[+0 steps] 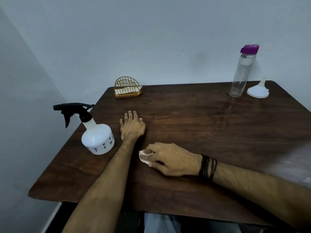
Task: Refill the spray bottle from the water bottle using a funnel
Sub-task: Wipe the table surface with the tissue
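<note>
A white spray bottle (97,138) with a black trigger head stands upright near the table's left edge. My left hand (132,126) lies flat on the wood just right of it, fingers straight, holding nothing. In front of it my right hand (166,158) grips a small crumpled white tissue (144,156) against the tabletop. At the far right a clear water bottle (242,73) with a purple cap stands upright. Beside it a white funnel (258,90) sits upside down, spout up.
A gold wire napkin holder (127,89) with white napkins stands at the back left of the dark wooden table (193,118). Grey walls run close behind and to the left. A blurred pale shape shows at the right edge.
</note>
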`<state>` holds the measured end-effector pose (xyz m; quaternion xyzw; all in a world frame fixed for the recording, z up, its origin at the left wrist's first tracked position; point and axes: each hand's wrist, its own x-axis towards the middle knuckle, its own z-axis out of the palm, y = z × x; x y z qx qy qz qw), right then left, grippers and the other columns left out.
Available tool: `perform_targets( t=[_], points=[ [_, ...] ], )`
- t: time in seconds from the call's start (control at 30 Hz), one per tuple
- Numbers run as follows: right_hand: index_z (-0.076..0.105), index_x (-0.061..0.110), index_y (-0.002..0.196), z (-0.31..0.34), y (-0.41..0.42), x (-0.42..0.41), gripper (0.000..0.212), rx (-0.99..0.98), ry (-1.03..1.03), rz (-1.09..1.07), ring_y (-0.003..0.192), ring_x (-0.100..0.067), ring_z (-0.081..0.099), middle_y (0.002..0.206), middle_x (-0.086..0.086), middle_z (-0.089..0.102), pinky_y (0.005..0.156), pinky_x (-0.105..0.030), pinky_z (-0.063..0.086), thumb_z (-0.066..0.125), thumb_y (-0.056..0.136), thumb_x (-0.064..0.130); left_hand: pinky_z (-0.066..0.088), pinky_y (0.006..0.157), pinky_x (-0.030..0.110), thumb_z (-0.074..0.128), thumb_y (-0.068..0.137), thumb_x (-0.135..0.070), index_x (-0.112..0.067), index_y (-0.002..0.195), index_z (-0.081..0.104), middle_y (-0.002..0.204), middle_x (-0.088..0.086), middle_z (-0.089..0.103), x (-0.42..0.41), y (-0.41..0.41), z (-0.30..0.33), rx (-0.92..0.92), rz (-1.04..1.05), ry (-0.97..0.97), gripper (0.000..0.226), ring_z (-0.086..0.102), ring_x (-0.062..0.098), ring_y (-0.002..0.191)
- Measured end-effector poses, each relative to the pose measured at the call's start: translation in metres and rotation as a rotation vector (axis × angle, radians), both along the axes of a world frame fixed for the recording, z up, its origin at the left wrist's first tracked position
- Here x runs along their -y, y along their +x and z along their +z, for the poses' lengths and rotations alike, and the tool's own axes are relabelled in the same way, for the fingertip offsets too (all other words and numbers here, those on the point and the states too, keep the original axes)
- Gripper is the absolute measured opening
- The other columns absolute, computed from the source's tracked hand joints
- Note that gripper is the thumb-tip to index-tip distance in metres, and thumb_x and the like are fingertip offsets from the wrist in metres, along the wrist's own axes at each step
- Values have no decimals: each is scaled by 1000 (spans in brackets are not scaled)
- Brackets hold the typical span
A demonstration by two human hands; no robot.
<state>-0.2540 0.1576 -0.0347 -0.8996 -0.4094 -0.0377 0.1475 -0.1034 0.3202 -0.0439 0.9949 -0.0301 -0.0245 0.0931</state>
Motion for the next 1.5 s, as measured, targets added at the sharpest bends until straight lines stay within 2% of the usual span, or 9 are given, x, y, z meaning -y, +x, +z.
perform_targets(
  t=[0.3,0.5,0.6,0.77,0.87,1.07,1.27,1.37,1.5],
  points=[
    [57,28,136,6,56,92,35,72,-47,-491,109,-29,60,122,-1,55,80,-48,55,44,103,33,3,124,48,16,106,-41,-7,159,8,167,13,3,9,-16,-4,3,-4,28,63,1,27,154],
    [63,26,128,1,13,68,36,37,6,-289,100,-18,57,115,2,56,80,-40,55,43,103,41,-3,123,51,19,105,-43,-4,158,6,167,14,-2,45,-31,0,-40,-28,-11,68,-5,27,154],
    [62,29,133,-2,-2,97,41,85,-48,-226,103,-17,60,119,4,62,102,-36,43,37,103,41,-5,123,50,23,105,-43,-8,159,8,168,10,-4,70,-29,5,-52,-129,-38,66,-7,24,154],
    [54,25,144,5,36,198,41,91,-134,-728,120,-24,58,136,-1,58,120,-47,23,41,105,28,-4,123,51,20,105,-43,-5,159,7,168,10,-1,115,-34,1,-29,-201,-62,67,-4,24,155],
    [56,19,139,6,41,201,38,60,-95,-799,119,-27,57,129,-6,59,113,-43,34,41,105,28,-2,124,52,19,104,-45,-4,158,8,167,12,2,119,-35,-3,15,-190,-64,69,-1,25,155],
    [59,25,134,-2,4,150,36,50,17,-512,114,-17,53,122,2,61,90,-36,52,48,101,34,-3,123,52,20,103,-49,-7,159,5,168,10,-1,123,-25,0,-19,-185,-47,71,-4,24,155],
    [68,14,120,10,42,200,29,87,-20,-996,108,-29,58,109,-7,64,86,-43,53,48,99,18,-3,123,50,21,102,-52,-10,159,6,168,7,-1,120,-21,-1,-9,-188,-58,72,-4,22,155],
    [72,19,117,13,41,191,30,86,-29,-959,105,-25,61,108,-3,67,85,-37,51,53,96,11,-3,123,49,20,102,-52,-11,160,6,168,6,-1,122,-21,-1,-4,-187,-61,72,-4,21,155],
    [77,24,114,33,41,192,21,-275,240,-835,96,-9,66,104,7,73,81,-20,46,65,97,20,-2,124,50,20,102,-52,-11,160,7,168,6,0,123,-20,-3,8,-174,-56,72,-3,21,155]
  ],
)
